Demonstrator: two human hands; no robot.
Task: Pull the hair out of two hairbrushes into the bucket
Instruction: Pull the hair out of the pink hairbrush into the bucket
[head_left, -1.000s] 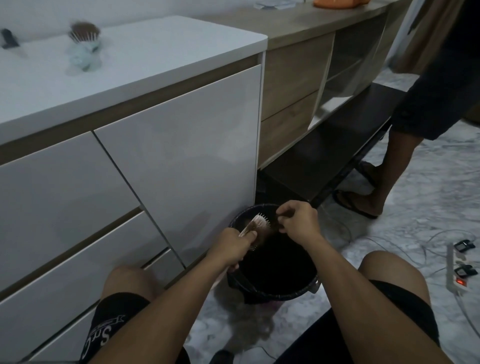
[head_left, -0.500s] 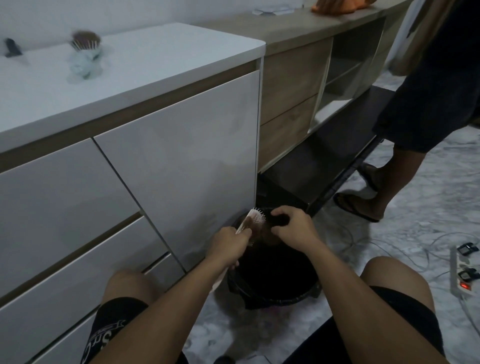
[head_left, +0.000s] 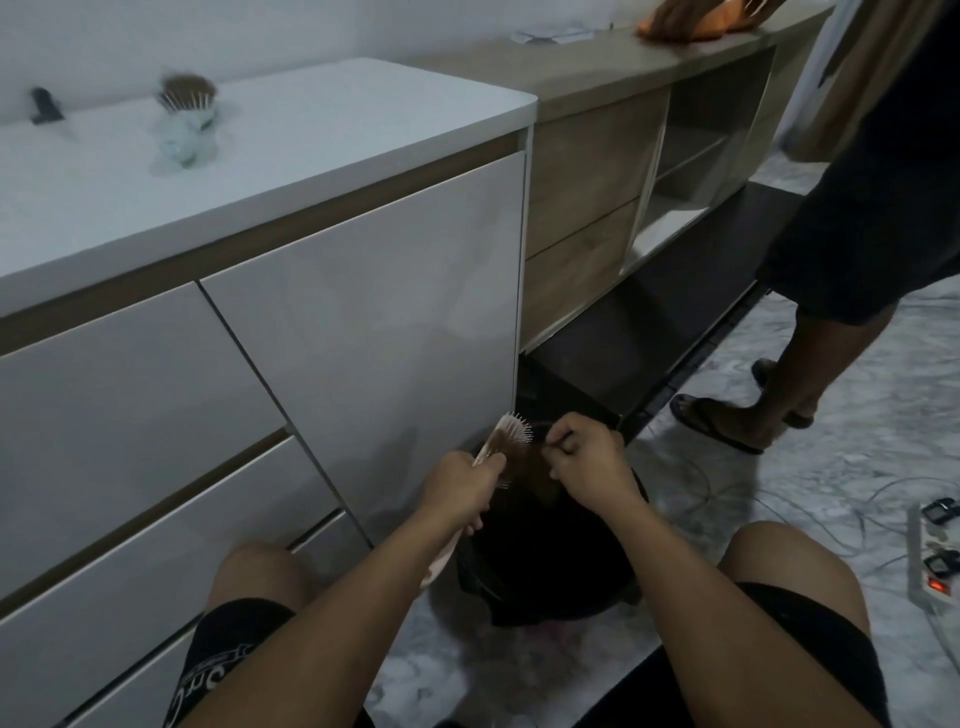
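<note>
A pale pink hairbrush (head_left: 511, 434) with white bristles is held over the black bucket (head_left: 545, 577) on the floor. My left hand (head_left: 460, 483) grips the brush just below its head. My right hand (head_left: 589, 467) pinches a brown clump of hair (head_left: 537, 467) that hangs between the bristles and the fingers, above the bucket's opening. A second hairbrush (head_left: 188, 94), full of brown hair, stands on the white cabinet top (head_left: 311, 135) at the far left.
White drawer fronts (head_left: 363, 312) rise close behind the bucket. Another person's legs (head_left: 779, 384) stand to the right, with a hand on an orange cloth (head_left: 691, 21) on the wooden counter. A power strip (head_left: 935, 561) and cables lie on the marble floor. A small dark object (head_left: 45, 106) stands at the back left.
My right hand has closed on the hair and drawn a brown clump off the bristles. The other person has stepped left and reached onto the counter. My view has tilted up slightly.
</note>
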